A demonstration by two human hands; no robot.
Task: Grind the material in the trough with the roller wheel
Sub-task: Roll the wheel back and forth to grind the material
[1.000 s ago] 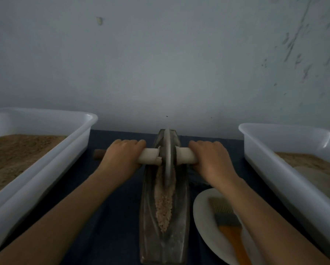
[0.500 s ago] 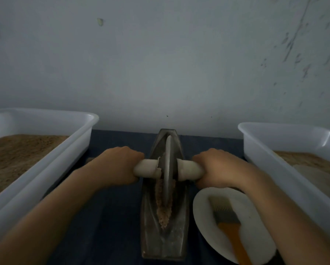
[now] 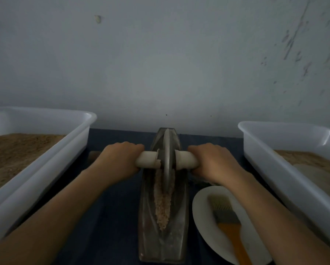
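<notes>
Fingers (image 3: pixel 129 148) of both hands curled around the roller wheel's (image 3: pixel 167 159) handles, forearms outstretched.

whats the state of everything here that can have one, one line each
roller wheel: upright in the trough, toward its far end
trough: holds a strip of pinkish ground material
left hand: grips the left handle
right hand: grips the right handle
left tub: holds brown powder
right tub: partly filled
brush: lying on the plate

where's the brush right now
In the head view, the orange-handled brush lies on the white plate at lower right, just right of the trough and partly under the person's right forearm.
</notes>
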